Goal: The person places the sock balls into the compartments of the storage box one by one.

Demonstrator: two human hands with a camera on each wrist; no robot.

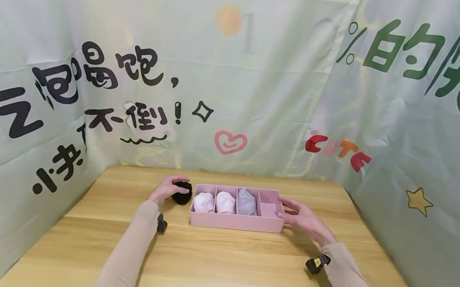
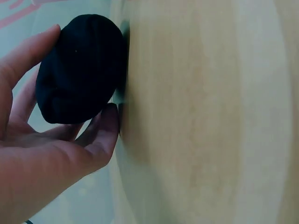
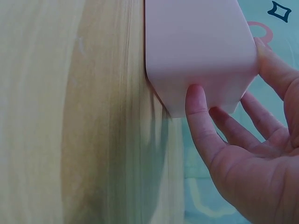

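Observation:
My left hand [image 1: 168, 189] holds a black rolled-up sock [image 1: 182, 193] on the table, left of a long pink divided box [image 1: 236, 223]. In the left wrist view, the thumb and fingers go round the black sock [image 2: 81, 70]. Rolled socks sit in the box: a pale pink one [image 1: 204, 202] at the left, another pale pink one [image 1: 225, 202] beside it, then a grey one [image 1: 246, 202]. The rightmost compartment [image 1: 268, 209] holds no sock. At the box's right end my right hand [image 1: 306, 219] touches the end wall [image 3: 205, 79] with extended fingers, one reaching the upper rim.
The box stands on a wooden table [image 1: 215, 261] towards its back edge. Pale printed cloth [image 1: 272, 98] hangs behind and along both sides. Each wrist carries a small black camera, one on the left [image 1: 162, 224] and one on the right [image 1: 317, 264].

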